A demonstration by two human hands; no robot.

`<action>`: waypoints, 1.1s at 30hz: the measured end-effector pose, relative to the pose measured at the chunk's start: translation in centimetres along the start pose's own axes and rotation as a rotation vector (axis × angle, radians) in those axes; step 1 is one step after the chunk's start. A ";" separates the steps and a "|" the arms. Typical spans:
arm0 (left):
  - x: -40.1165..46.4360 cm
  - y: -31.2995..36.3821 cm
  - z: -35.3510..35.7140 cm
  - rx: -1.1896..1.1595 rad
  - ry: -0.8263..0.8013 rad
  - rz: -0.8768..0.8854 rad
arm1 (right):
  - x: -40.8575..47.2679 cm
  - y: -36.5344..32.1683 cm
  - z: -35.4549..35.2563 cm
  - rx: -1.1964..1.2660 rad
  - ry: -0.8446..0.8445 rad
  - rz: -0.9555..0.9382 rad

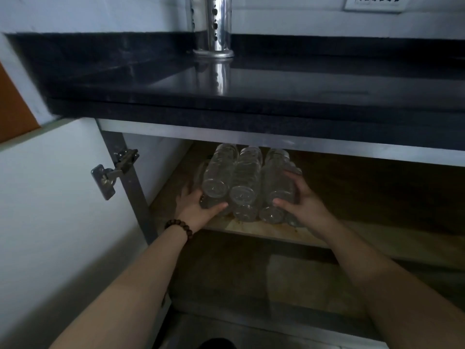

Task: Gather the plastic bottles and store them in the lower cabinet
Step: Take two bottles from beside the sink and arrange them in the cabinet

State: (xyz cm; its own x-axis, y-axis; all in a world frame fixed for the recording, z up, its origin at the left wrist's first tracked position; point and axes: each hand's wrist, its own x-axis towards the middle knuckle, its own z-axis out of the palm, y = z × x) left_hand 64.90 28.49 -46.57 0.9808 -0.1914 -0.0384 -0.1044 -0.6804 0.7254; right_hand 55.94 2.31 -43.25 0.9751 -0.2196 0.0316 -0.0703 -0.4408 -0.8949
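Note:
Several clear plastic bottles lie on their sides in a stacked bundle, bottoms facing me, just inside the lower cabinet on its wooden shelf. My left hand presses against the left side of the bundle, thumb under a lower bottle. On the right side my right hand clasps the bundle, fingers wrapped over the outer bottle. A beaded bracelet sits on my left wrist. The bottles' necks point into the dark cabinet and are hidden.
The white cabinet door stands open at left on a metal hinge. A black stone countertop overhangs the opening, with a perforated steel holder on it. A lower shelf lies beneath the wooden one.

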 end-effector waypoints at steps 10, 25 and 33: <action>0.2 0.6 -0.6 -0.162 -0.020 0.036 | -0.4 0.8 0.0 -0.097 0.034 -0.084; 0.8 0.2 -1.3 -0.344 -0.032 0.103 | 1.2 -1.2 2.5 -0.362 -0.026 -0.144; 0.5 0.2 -1.5 -0.372 0.017 0.151 | -0.2 -0.1 -1.2 -0.409 0.022 0.028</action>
State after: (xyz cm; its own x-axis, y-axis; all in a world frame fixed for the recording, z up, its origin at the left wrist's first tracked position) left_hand 65.60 29.30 -45.41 0.9620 -0.2554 0.0967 -0.1836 -0.3425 0.9214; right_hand 55.45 1.33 -42.63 0.9671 -0.2532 0.0238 -0.1787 -0.7430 -0.6450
